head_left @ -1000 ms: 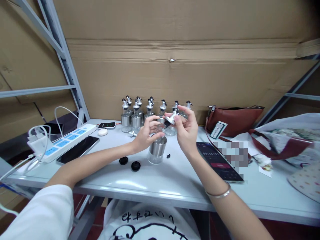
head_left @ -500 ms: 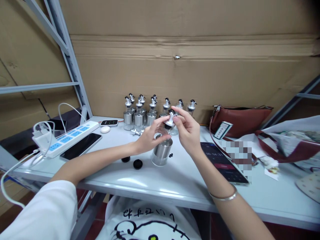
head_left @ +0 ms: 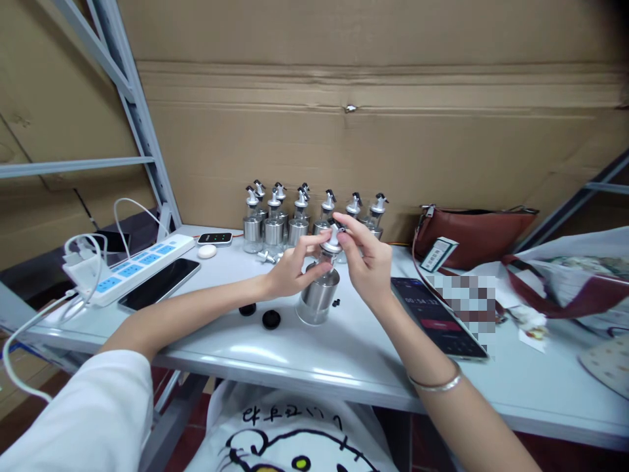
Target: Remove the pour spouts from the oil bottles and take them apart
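A small glass bottle with a steel sleeve (head_left: 318, 296) stands tilted on the white table (head_left: 344, 354) in front of me. My left hand (head_left: 289, 269) grips its neck with curled fingers. My right hand (head_left: 366, 259) pinches the silver pour spout cap (head_left: 333, 237) sitting on the bottle's mouth. Two black round caps (head_left: 263, 316) lie on the table just left of the bottle, and a tiny black piece (head_left: 336, 303) lies to its right.
Several finished spout bottles (head_left: 304, 213) stand in a cluster at the back against cardboard. A power strip (head_left: 132, 267) and a phone (head_left: 160, 284) lie at left. Another phone (head_left: 437, 316), a brown bag (head_left: 472, 236) and cloth bags lie at right.
My right hand has brought the spout cap down from above onto the bottle's mouth. My left hand has kept hold of the bottle neck.
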The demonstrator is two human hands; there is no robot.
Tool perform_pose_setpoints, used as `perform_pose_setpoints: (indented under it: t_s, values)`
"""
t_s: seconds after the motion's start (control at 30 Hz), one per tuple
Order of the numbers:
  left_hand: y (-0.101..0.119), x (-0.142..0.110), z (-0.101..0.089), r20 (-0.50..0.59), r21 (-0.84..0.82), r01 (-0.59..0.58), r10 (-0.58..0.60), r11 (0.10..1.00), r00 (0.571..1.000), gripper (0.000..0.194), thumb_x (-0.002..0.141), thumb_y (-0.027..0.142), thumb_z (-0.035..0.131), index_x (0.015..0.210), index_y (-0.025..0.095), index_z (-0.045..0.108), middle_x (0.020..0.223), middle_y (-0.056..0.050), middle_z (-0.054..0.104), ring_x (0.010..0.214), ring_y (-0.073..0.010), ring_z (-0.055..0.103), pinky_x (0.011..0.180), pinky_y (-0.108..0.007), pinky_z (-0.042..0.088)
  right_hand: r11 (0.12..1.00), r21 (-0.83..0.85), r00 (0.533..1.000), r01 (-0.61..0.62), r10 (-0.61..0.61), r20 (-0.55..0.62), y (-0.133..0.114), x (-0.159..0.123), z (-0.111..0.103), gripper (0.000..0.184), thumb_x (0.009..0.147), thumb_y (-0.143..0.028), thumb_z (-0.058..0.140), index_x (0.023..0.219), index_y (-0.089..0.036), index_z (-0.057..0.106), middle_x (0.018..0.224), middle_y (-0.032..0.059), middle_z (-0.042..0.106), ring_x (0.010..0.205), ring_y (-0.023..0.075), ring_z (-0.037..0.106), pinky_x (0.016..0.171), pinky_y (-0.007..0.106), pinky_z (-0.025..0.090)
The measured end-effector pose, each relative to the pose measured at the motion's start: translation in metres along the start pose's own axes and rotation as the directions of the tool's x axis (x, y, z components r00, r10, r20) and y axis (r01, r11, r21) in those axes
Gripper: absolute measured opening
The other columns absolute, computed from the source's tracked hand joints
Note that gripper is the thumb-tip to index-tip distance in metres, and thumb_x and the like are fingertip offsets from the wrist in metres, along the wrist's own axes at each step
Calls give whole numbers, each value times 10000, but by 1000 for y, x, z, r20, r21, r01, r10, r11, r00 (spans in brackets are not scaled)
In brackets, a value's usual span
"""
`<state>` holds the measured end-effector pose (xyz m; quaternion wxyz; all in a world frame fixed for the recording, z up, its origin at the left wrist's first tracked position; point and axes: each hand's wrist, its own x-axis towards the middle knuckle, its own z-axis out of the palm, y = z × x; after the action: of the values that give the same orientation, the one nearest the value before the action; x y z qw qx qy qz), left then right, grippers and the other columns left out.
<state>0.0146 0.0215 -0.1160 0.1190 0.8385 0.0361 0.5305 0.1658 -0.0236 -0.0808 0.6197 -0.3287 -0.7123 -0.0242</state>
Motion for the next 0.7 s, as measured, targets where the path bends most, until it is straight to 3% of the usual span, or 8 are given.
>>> perform_pose_setpoints:
  t_s: [0.17,0.4,0.7]
  values:
    - [-1,-1,1,-2,-5,16,-16,1000,1000,429,899,274,514,1274,225,312,1296,-153,509,960,-179,656,824,-321,535,999,-38,1000,3,-3,-14,-1,-2,1,276,894,-274,478,1128,-269,625,1072,8,688,763,124,658,677,227,516]
    - [0,-1,0,-14,27,46,-46,999,999,357,897,302,518,1193,194,351,1146,-132,612,921,-170,667,788,-301,543,997,-70,999,31,-32,-7,1,-6,2,282,892,-253,482,1129,-241,634,1011,11,710,532,68,577,551,192,485]
    - [-3,-2,1,-28,-9,42,-42,999,999,313,894,312,519,1150,204,374,1116,-113,612,998,-189,644,788,-300,547,997,-72,999,40,-41,-6,1,-5,1,276,890,-272,487,1117,-245,643,1013,21,710,615,100,628,582,211,503]
